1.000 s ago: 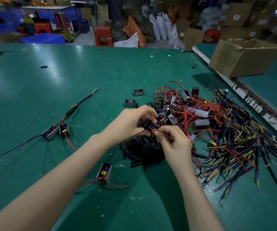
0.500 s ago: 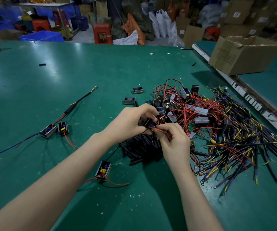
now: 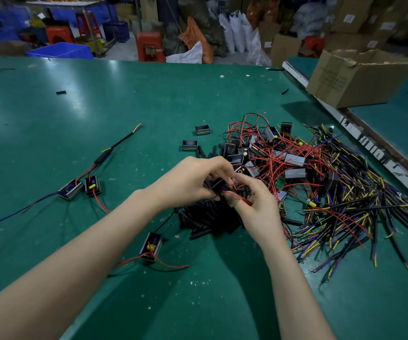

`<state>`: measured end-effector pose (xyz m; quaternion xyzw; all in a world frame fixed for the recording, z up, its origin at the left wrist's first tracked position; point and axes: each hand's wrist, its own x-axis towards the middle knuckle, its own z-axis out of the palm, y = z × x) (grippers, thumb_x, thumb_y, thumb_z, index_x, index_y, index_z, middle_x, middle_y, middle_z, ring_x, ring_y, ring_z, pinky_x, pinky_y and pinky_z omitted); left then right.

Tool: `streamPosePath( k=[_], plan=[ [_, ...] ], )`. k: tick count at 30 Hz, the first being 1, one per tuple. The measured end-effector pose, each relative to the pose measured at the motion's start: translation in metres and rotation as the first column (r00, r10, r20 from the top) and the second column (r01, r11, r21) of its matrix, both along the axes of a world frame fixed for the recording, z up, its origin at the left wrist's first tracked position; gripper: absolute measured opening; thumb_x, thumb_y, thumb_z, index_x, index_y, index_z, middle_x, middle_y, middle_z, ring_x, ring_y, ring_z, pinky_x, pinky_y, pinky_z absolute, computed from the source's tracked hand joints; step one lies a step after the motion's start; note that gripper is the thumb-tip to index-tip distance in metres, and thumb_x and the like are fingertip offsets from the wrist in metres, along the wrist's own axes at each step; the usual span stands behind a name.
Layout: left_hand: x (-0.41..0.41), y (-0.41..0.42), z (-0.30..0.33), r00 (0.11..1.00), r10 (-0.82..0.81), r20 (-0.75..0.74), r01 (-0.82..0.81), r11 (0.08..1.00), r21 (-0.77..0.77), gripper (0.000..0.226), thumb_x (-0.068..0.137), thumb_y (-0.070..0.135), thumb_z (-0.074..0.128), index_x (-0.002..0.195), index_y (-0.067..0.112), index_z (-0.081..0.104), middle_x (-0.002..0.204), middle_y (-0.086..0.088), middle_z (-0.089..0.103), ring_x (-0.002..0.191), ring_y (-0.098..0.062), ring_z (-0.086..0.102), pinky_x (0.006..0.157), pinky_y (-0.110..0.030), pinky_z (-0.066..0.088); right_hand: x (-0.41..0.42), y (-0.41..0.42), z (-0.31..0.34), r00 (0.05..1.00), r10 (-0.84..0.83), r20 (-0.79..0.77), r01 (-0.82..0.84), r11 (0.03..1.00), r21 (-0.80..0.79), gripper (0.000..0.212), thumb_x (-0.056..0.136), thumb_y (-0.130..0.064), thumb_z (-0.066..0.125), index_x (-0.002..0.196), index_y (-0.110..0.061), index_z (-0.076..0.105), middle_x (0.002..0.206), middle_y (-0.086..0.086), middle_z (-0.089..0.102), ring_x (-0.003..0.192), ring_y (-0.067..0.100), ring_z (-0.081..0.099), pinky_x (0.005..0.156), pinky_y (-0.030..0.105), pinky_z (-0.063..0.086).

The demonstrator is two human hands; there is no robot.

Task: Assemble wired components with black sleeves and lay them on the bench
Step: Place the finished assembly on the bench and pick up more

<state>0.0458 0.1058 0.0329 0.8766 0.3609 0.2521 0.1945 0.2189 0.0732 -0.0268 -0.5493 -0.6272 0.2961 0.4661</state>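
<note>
Over a heap of black sleeves (image 3: 207, 219) my left hand (image 3: 193, 180) grips a small black sleeve piece (image 3: 218, 185). My right hand (image 3: 259, 204) pinches thin red wires (image 3: 237, 196) that run into that piece. Fingers hide the joint between them. A black lead drops from my left hand to a boxed component (image 3: 152, 246) with red wires on the green bench (image 3: 149, 99). Two finished components (image 3: 80, 188) with a sleeved cable lie at the left.
A tangle of red-wired components (image 3: 279, 155) and a pile of yellow, purple and black cables (image 3: 359, 212) fill the right side. Two loose black shells (image 3: 195, 137) sit behind my hands. A cardboard box (image 3: 355, 79) stands on the neighbouring bench.
Both hands stay together over the sleeve heap. My right hand's fingers have shifted slightly down along the red wires; the view has tilted a little.
</note>
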Motion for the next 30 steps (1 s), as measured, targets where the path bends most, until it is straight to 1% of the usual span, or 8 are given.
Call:
streamPosePath(
  k=[2, 4, 7, 11, 16, 23, 28, 30],
  plan=[
    [0.000, -0.002, 0.001, 0.999, -0.030, -0.041, 0.030, 0.999, 0.021, 0.044, 0.067, 0.002, 0.079, 0.105, 0.013, 0.061, 0.100, 0.009, 0.070, 0.092, -0.010, 0.062, 0.081, -0.024, 0.048, 0.000, -0.002, 0.001, 0.995, 0.076, 0.058, -0.073, 0.996, -0.042, 0.037, 0.087, -0.006, 0.066, 0.123, -0.016, 0.063, 0.115, -0.004, 0.064, 0.107, 0.005, 0.056, 0.087, 0.006, 0.039],
    [0.000, -0.002, 0.003, 0.997, -0.038, -0.063, 0.040, 0.999, 0.036, 0.042, 0.067, 0.003, 0.079, 0.104, 0.012, 0.062, 0.099, 0.009, 0.069, 0.090, -0.011, 0.062, 0.081, -0.027, 0.048, -0.003, -0.005, 0.002, 0.989, 0.108, 0.100, -0.104, 0.994, -0.043, 0.036, 0.089, -0.003, 0.061, 0.123, -0.016, 0.063, 0.110, -0.003, 0.066, 0.097, -0.003, 0.056, 0.080, 0.000, 0.036],
    [-0.003, -0.002, 0.007, 0.999, -0.039, -0.030, 0.039, 0.999, 0.010, 0.042, 0.065, 0.002, 0.080, 0.102, 0.012, 0.061, 0.093, 0.017, 0.067, 0.081, 0.004, 0.057, 0.077, -0.013, 0.044, -0.007, -0.007, 0.004, 0.992, 0.112, 0.055, -0.112, 0.994, 0.000, 0.030, 0.089, -0.004, 0.061, 0.117, -0.015, 0.063, 0.101, -0.005, 0.064, 0.083, -0.016, 0.054, 0.075, 0.003, 0.038],
    [-0.002, -0.008, 0.008, 0.998, -0.031, -0.054, 0.034, 0.998, 0.050, 0.042, 0.065, 0.004, 0.081, 0.102, 0.011, 0.063, 0.090, 0.018, 0.061, 0.080, -0.002, 0.055, 0.076, -0.021, 0.045, -0.013, -0.012, 0.003, 0.996, 0.079, 0.033, -0.079, 0.997, -0.001, 0.045, 0.081, 0.012, 0.052, 0.105, -0.025, 0.060, 0.087, -0.013, 0.064, 0.077, -0.019, 0.054, 0.071, 0.002, 0.038],
    [-0.002, -0.013, 0.001, 1.000, 0.002, -0.009, -0.002, 0.999, 0.036, 0.045, 0.063, 0.004, 0.083, 0.102, 0.011, 0.063, 0.091, 0.019, 0.061, 0.081, 0.000, 0.053, 0.075, -0.016, 0.043, -0.019, -0.016, -0.002, 0.999, 0.018, 0.027, -0.019, 1.000, 0.011, 0.047, 0.081, 0.009, 0.052, 0.096, -0.035, 0.055, 0.078, -0.023, 0.061, 0.073, -0.018, 0.053, 0.067, 0.000, 0.036],
    [-0.009, -0.008, -0.005, 0.997, 0.074, 0.038, -0.071, 0.995, -0.077, 0.047, 0.062, 0.013, 0.087, 0.100, 0.020, 0.060, 0.088, 0.016, 0.067, 0.083, -0.007, 0.061, 0.074, -0.013, 0.044, -0.017, -0.012, 0.003, 0.989, 0.118, -0.088, -0.127, 0.986, -0.106, 0.028, 0.092, -0.010, 0.060, 0.115, -0.027, 0.062, 0.096, -0.024, 0.061, 0.093, -0.007, 0.059, 0.086, 0.010, 0.043],
    [-0.015, -0.005, -0.013, 0.973, 0.129, 0.194, -0.083, 0.970, -0.226, 0.047, 0.062, 0.020, 0.088, 0.096, 0.033, 0.056, 0.092, 0.017, 0.068, 0.082, 0.004, 0.061, 0.079, -0.018, 0.047, -0.013, -0.013, 0.011, 0.923, 0.158, -0.350, -0.247, 0.943, -0.225, 0.031, 0.097, -0.011, 0.052, 0.122, -0.030, 0.056, 0.059, -0.017, 0.059, 0.052, -0.002, 0.047, 0.047, 0.010, 0.035],
    [-0.018, -0.004, -0.020, 0.950, 0.178, 0.258, -0.102, 0.954, -0.282, 0.046, 0.064, 0.014, 0.086, 0.096, 0.030, 0.057, 0.096, 0.014, 0.070, 0.086, -0.004, 0.064, 0.084, -0.025, 0.050, -0.008, -0.012, 0.015, 0.885, 0.116, -0.450, -0.258, 0.928, -0.269, 0.033, 0.097, -0.008, 0.052, 0.122, -0.030, 0.054, 0.071, -0.015, 0.068, 0.054, 0.004, 0.052, 0.041, 0.015, 0.030]
  ],
)
